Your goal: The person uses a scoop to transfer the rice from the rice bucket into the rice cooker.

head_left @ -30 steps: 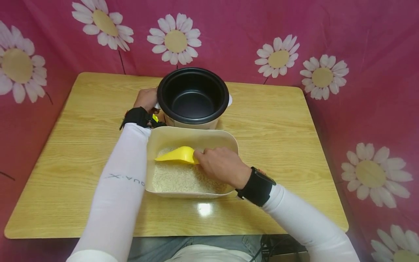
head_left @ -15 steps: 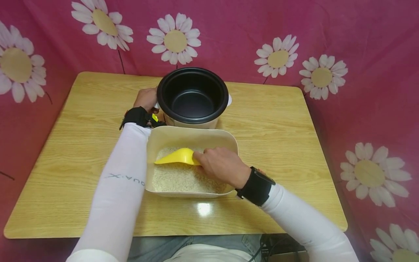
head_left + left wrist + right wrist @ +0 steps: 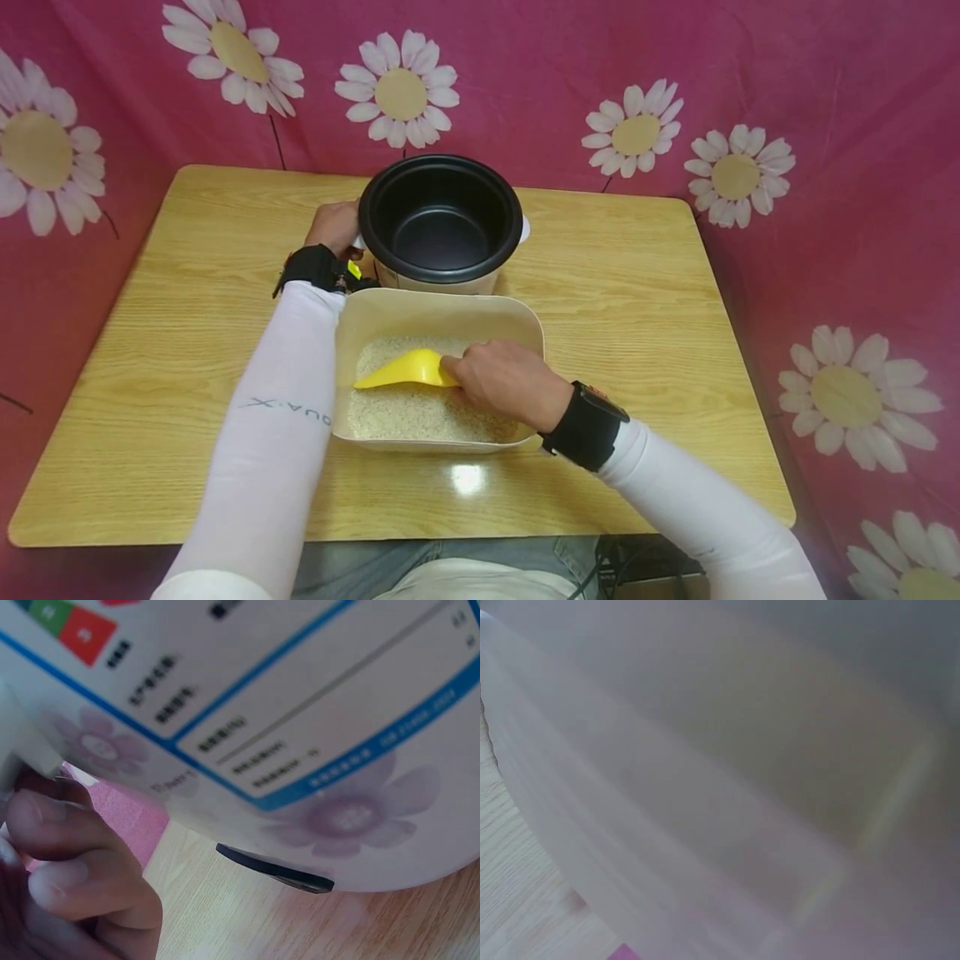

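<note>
Spillage looks the likeliest trouble: the right grip [image 3: 510, 383] is curled round the yellow scoop [image 3: 405, 371], low inside the cream tub [image 3: 457, 312], and a hasty or tilted lift could scatter grain [image 3: 420, 417] over the bench [image 3: 637, 333]. The scoop's tip points left, near the tub's left wall, so a push that way could jam it. Whether it carries any load cannot be told. The left grip [image 3: 335, 227] clasps the left handle [image 3: 30, 735] of the cooker [image 3: 300, 735], just beyond the tub; a tug there could shift it. The left sleeve [image 3: 277, 408] runs close along the tub's left side and might nudge it.

The scoop is smooth, glossy plastic tapering to a point; the tub, a thin-walled rectangle with 4 rounded corners. The grain, apparently rice, is fine and pale. The pot [image 3: 441, 233] is round, dark and satiny; the cooker's pale shell bears purple flowers and a blue-lined label.
</note>
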